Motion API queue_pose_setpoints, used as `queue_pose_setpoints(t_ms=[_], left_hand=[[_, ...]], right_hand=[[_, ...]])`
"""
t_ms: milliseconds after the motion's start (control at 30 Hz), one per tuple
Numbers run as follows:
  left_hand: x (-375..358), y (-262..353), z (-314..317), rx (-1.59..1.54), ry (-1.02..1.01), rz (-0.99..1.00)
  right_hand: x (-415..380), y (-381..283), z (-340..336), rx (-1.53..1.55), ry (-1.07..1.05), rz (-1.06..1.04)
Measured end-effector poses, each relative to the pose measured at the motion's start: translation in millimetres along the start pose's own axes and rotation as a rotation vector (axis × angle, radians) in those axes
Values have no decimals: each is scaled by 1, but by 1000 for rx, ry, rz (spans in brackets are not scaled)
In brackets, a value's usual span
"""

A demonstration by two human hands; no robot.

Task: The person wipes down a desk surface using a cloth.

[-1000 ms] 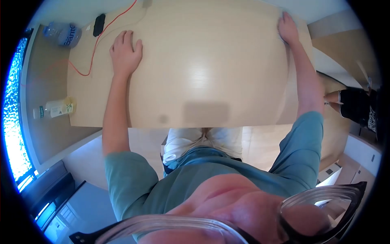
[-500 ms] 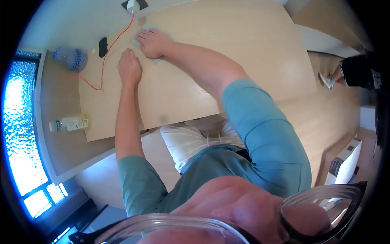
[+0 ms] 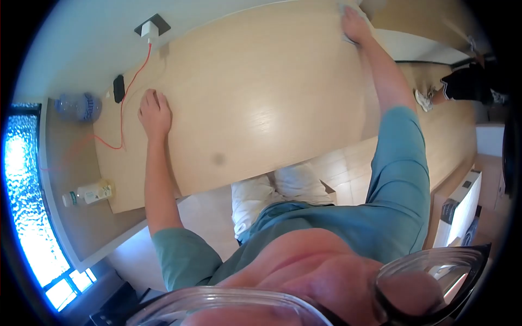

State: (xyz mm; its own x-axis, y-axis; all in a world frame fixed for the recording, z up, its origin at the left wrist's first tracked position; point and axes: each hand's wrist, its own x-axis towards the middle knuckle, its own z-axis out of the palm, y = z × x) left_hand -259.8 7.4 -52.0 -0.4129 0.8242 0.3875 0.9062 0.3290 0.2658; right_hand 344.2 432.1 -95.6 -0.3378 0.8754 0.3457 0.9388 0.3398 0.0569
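A pale grey-green cloth (image 3: 348, 40) lies at the far right corner of the light wooden table (image 3: 255, 70). Pressed down over it is my right hand (image 3: 356, 25), with the arm stretched out; only the cloth's edges show around the fingers. My left hand (image 3: 155, 115) rests on the left part of the tabletop, fingers loosely bent and slightly apart, with nothing seen in it. Just left of it runs a red cable (image 3: 123, 103), and a small black object (image 3: 119, 89) lies beyond that cable.
A white charger (image 3: 148, 31) sits in the wall socket, joined to the cable. Along the left side are a large clear bottle (image 3: 79, 107) and a smaller labelled bottle (image 3: 89, 193). At the right, a person's leg and shoe (image 3: 423, 100) show near a white box (image 3: 462, 209).
My right hand has swept the cloth from the table's back left across to the far right corner. My left hand stays on the left part of the table. The view has shifted somewhat.
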Motion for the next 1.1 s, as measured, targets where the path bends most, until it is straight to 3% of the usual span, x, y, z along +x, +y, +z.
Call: queue_pose_setpoints(t_ms=[100,267,400,467,533,567,633,667,700,733,767,800,833,900,967,1000,1067,1100], left_hand=[[10,-11,4,2,-35,16],[2,-7,3,48,32,54],[2,-8,3,20,36,47],[3,-8,3,49,46,59],[6,-7,0,32,27,57],[4,-5,1,20,7,37],[8,-3,5,18,-6,38],[4,-5,4,40,-14,7],[-1,-5,1,62,-38,14],[-4,-4,-1,74,-46,18],[2,0,-4,75,-30,32],[10,2,-8,76,-8,65],[10,0,-8,-40,-32,-24],[6,-2,0,-160,-94,-89],[4,-1,10,-81,102,-52],[1,5,8,-91,90,-44],[1,6,4,-76,39,-32],[1,6,4,-72,27,-34]], right_hand=[[12,32,21,-81,-69,78],[36,19,73,-247,52,-78],[24,-108,-2,-333,100,-454],[27,-177,-2,-246,152,-567],[8,-278,-37,457,155,-326],[9,-312,-27,323,196,-466],[4,-395,-36,446,67,-442],[-5,-428,-54,364,66,-576],[-11,-469,-37,448,257,-683],[-25,-509,-53,464,142,-707],[-49,-529,-106,470,-216,-737],[-65,-570,-80,753,-55,-700],[-76,-585,-92,725,30,-722],[-88,-593,-95,693,97,-706],[-87,-583,-81,763,221,-641],[-83,-559,-87,754,214,-628],[-50,-498,-97,500,-241,-579],[-35,-464,-97,447,-265,-526]])
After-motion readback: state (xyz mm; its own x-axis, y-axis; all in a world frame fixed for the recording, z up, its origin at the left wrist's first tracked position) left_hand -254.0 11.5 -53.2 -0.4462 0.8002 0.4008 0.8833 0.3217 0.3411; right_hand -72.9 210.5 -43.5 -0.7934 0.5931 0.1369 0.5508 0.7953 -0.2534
